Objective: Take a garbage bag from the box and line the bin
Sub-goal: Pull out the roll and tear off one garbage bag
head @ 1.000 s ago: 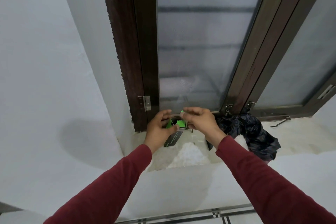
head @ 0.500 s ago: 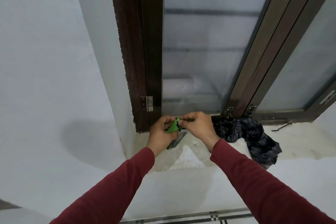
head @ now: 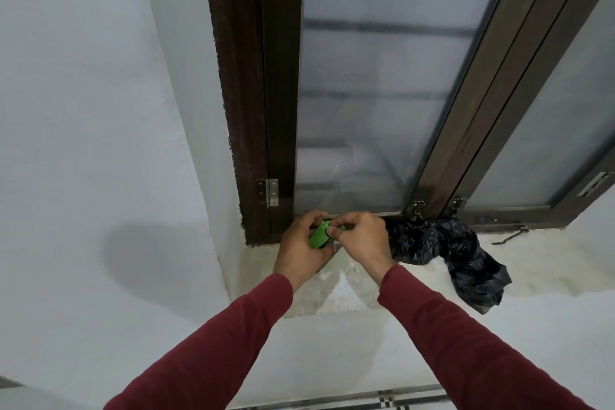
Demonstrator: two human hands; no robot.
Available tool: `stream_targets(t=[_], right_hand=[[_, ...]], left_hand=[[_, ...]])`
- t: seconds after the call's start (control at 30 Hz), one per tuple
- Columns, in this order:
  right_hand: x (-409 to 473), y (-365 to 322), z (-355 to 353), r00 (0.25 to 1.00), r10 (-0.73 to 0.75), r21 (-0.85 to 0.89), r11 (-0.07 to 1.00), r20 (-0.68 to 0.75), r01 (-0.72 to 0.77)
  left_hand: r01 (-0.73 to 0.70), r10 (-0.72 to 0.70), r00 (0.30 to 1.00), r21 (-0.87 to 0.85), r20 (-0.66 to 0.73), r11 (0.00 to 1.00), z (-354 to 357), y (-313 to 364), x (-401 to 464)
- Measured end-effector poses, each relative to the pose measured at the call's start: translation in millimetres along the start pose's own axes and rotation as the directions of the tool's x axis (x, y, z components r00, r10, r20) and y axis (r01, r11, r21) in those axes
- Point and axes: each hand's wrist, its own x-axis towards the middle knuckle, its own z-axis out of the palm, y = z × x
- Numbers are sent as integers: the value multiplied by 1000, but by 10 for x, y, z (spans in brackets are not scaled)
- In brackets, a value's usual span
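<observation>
Both hands meet over the window sill (head: 349,296), each grip closed on the same small green roll (head: 318,236). Nearest the camera, two dark red sleeves (head: 233,339) reach forward from the bottom of the view. The left hand (head: 299,250) cups the roll from the left and below, fingers curled round it. The right hand (head: 361,240) pinches its upper end between thumb and fingertips. The roll's long axis runs slantwise, lower end toward the left hand's palm, upper end pointing up and right toward the window. Whether a box lies beneath the hands cannot be told. Just right of the right hand, a crumpled black bag (head: 446,253) lies on the sill against the dark wooden window frame (head: 253,110). Beyond stands frosted glass (head: 376,93).
</observation>
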Motion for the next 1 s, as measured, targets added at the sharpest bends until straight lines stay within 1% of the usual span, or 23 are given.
stream_targets(t=[0.1,0.17,0.23,0.3,0.33,0.37,0.43,0.47,0.5,0.57,0.6,0.63,0.7,0.77,0.83,0.87,0.93,1.0], right_hand=[[20,39,52,999,43,115,992,8,-44],[27,68,63,1000,17,122,992,17,-19],[20,89,41,995,-38,136,990,97,25],[-2,120,18,969,-58,237,972,239,0],[-30,128,17,955,-50,329,943,291,-51],[-59,140,28,953,-22,432,895,302,-116],[-121,148,67,962,109,603,760,249,-242],[-146,165,93,956,180,626,725,233,-289],[-165,210,135,944,222,595,734,245,-327],[-250,289,235,898,232,490,773,372,-403],[-292,300,283,868,232,459,773,439,-438],[-306,326,348,849,246,445,764,468,-467],[-299,339,444,850,286,446,753,442,-485],[-235,359,533,874,326,404,790,362,-462],[-165,346,604,896,338,327,845,288,-424],[-144,300,632,903,333,282,870,271,-406],[-108,204,683,926,289,217,914,243,-342],[-56,121,773,939,256,212,929,231,-305]], left_hand=[[-29,27,999,58,37,998,-12,-36,9],[-40,32,997,108,70,993,-25,-83,23],[-30,22,998,126,66,992,-58,-106,36],[-34,29,999,134,43,990,-94,-118,52],[-45,41,999,152,28,987,-108,-123,60],[-48,46,999,169,12,984,-119,-119,64],[12,-3,999,173,-52,985,-154,-81,67],[55,-40,994,157,-97,986,-182,-62,68],[85,-64,987,144,-146,986,-212,-50,69],[132,-90,965,159,-245,978,-280,-30,48],[158,-102,952,177,-287,972,-321,-28,35],[195,-123,941,208,-316,959,-367,-37,22],[308,-206,924,310,-321,899,-460,-68,-12],[395,-294,916,491,-272,777,-542,-107,-24],[400,-352,911,658,-212,638,-582,-123,-47],[388,-371,909,707,-190,591,-578,-113,-69],[352,-390,909,767,-144,536,-542,-96,-85],[316,-393,913,806,-114,500,-502,-75,-88]])
